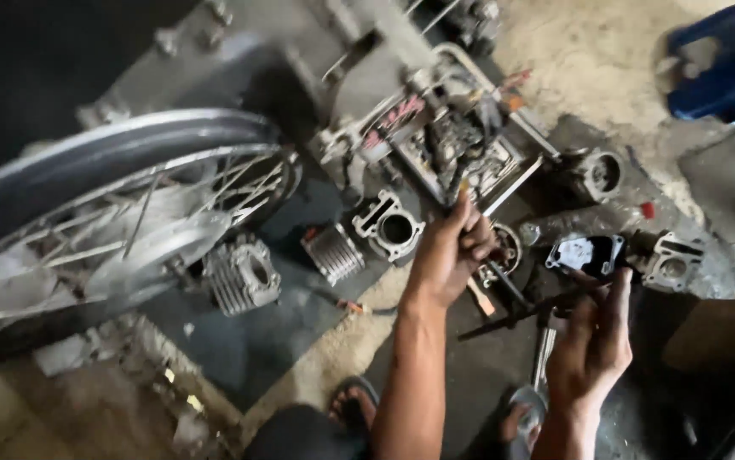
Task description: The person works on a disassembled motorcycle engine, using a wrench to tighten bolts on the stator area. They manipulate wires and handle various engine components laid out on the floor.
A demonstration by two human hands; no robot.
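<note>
The left hand (451, 251) is closed around a thin dark tool (457, 189) whose long axis runs up and away from the person, its tip reaching into the engine block (461, 145) on the floor (316, 341). The right hand (593, 345) is closed on a black rod (525, 308) that lies nearly level, pointing left under the left hand. The left hand is nearer the engine. A cylinder (390, 226) stands just left of it.

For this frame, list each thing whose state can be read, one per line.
left hand: closed around a thin dark tool
right hand: gripping a dark rod
wheel: tilted, leaning over the floor
finned cylinder: loose on the floor
blue stool: lying on its side
</note>
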